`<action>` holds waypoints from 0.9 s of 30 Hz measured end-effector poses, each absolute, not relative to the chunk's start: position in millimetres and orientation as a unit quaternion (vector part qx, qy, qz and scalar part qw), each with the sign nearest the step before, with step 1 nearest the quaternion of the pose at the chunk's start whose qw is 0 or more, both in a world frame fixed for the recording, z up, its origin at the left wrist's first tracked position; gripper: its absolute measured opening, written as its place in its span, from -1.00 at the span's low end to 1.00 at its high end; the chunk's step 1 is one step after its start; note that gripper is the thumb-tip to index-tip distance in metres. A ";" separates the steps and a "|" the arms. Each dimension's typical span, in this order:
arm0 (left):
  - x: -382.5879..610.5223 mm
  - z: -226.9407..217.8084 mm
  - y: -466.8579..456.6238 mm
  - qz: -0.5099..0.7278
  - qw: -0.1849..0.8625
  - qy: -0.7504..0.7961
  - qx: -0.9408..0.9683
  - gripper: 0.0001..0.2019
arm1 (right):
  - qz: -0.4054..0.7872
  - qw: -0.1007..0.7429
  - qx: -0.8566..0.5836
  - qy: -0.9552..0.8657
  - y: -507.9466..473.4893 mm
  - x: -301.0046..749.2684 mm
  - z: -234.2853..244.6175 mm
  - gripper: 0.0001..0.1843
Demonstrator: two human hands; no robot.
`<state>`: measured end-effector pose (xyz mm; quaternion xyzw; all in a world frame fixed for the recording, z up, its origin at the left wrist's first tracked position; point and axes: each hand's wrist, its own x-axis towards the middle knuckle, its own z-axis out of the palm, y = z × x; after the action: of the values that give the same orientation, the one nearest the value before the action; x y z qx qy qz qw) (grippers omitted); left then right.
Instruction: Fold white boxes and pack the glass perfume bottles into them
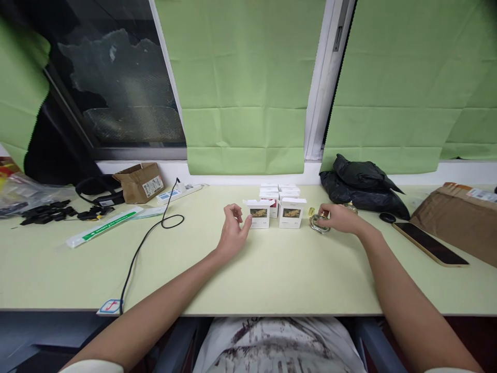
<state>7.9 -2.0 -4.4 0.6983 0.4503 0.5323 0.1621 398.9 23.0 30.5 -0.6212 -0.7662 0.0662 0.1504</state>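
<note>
My left hand (233, 229) rests on the table, thumb stretched away from its loosely bent fingers, and appears to hold nothing. Its thumb is right beside a small white box (260, 221) with a picture on the front and its top flap raised; I cannot tell whether they touch. My right hand (338, 218) has its fingers closed on a silver metal piece of looped, ring-like shape (319, 225) at table height. A second white picture box (290, 220) stands upright between the hands. Small gold-coloured pieces (311, 211) lie behind the silver one; another gold-coloured object (351, 206) is partly hidden behind my right hand.
More white boxes (287, 189) stand behind the front two. To the right are a black plastic bag (359, 189), a phone (429, 244) and a brown package (458, 217). A black cable (142, 243), power strip (180, 192) and cardboard box (140, 184) are at left.
</note>
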 end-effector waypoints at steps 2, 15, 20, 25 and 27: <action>8.4 -4.7 -2.8 0.528 0.163 0.450 0.701 -0.68 | 0.096 0.165 -0.598 -0.779 21.6 397.1 31.6 -0.72; 8.9 -1.6 -9.5 0.471 0.218 0.426 0.741 -0.78 | 0.401 0.191 -0.487 -0.752 -3.5 354.4 46.1 -0.45; 10.6 0.1 -16.4 0.362 0.271 0.380 0.807 -0.80 | 0.455 0.206 -0.452 -0.739 -8.5 327.8 38.2 -0.39; 12.3 -0.9 -20.1 0.301 0.291 0.361 0.834 -0.69 | 0.463 0.274 -0.419 -0.731 -9.8 301.9 22.2 -0.41; 11.9 -1.9 -20.6 0.287 0.288 0.360 0.840 -0.62 | 0.462 0.304 -0.408 -0.726 -9.5 293.8 16.1 -0.44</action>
<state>11.9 -20.6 -1.9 0.8400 0.3598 0.2866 0.2880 293.8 -9.5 16.1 -0.4083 -0.7265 0.4617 0.3039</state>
